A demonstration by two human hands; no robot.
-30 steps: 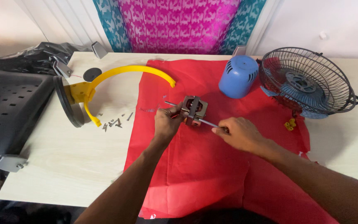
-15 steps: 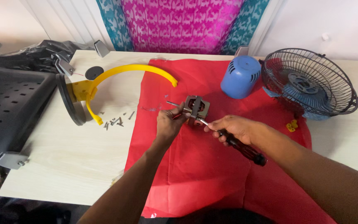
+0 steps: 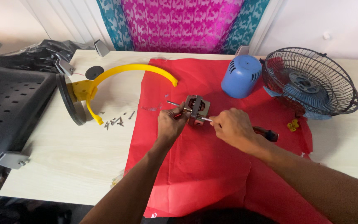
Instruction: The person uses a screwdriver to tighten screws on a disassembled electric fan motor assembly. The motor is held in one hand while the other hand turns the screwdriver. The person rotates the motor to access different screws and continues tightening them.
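I see the small fan motor (image 3: 197,109) on the red cloth (image 3: 195,174), shaft running left-right, my left hand (image 3: 171,124) gripping its near side while my right hand (image 3: 231,126), equally close, closes around a screwdriver (image 3: 266,133).

Pale wooden table (image 3: 63,166) — red cloth (image 3: 195,174), yellow arc (image 3: 133,69), loose screws (image 3: 114,121).
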